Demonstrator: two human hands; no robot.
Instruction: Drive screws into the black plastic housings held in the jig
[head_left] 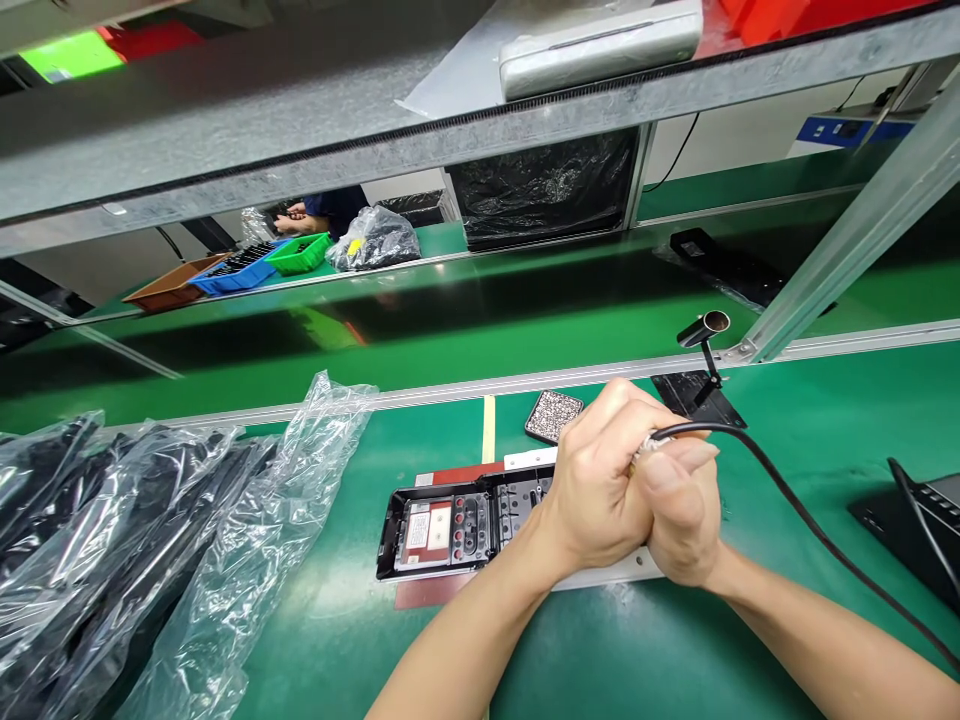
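Note:
My left hand (596,480) and my right hand (686,515) are clasped together over the green bench, both closed around the metal end of a black cable (795,505). The cable runs off to the lower right. Just below and left of my hands lies an open black device housing (442,530) with a circuit board and a white label inside, resting on a red and white fixture plate (465,472). My hands hide the housing's right end.
Clear plastic bags of black parts (120,560) pile up at the left. A small speckled pad (553,415) and a black stand with a metal tube (705,330) sit behind my hands. A black device (915,530) lies at the right edge. Another person's hands (294,220) work by coloured trays (300,254) beyond the conveyor.

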